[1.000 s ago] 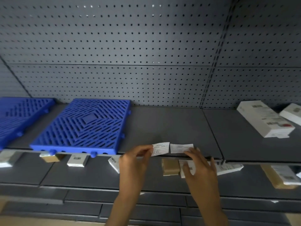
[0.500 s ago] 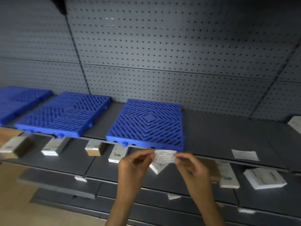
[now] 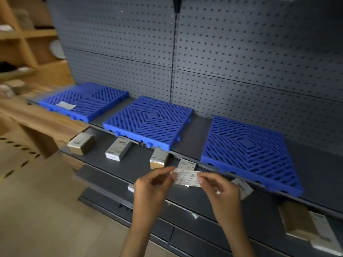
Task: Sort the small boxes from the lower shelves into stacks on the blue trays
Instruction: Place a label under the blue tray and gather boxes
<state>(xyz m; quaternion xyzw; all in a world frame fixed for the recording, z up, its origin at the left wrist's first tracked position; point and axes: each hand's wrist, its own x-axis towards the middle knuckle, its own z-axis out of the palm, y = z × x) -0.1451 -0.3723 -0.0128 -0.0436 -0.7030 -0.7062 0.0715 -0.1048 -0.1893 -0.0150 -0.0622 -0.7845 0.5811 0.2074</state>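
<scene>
Both my hands pinch a small white paper label [image 3: 186, 178] by its ends: my left hand [image 3: 154, 190] on the left end, my right hand [image 3: 220, 190] on the right. Three blue slatted trays stand on the upper shelf: a left tray [image 3: 89, 101] with a grey slip [image 3: 65, 105] lying on it, a middle tray [image 3: 150, 121] and a right tray [image 3: 246, 151]. On the lower shelf lie small boxes: a brown one [image 3: 81, 143], a white one [image 3: 118, 150], another [image 3: 159, 158] and one [image 3: 186, 164] partly behind the label.
A grey pegboard wall [image 3: 222, 52] backs the shelves. Wooden shelving [image 3: 22, 52] and a wooden ledge [image 3: 37, 123] stand at the left. Further boxes [image 3: 304, 225] lie on the lower shelf at the right. Tan floor with striped tape [image 3: 16, 145] lies at lower left.
The view has swung left, bringing a third tray and the wooden shelving into sight. One second ago my right hand rested on the shelf; now both hands hold the label.
</scene>
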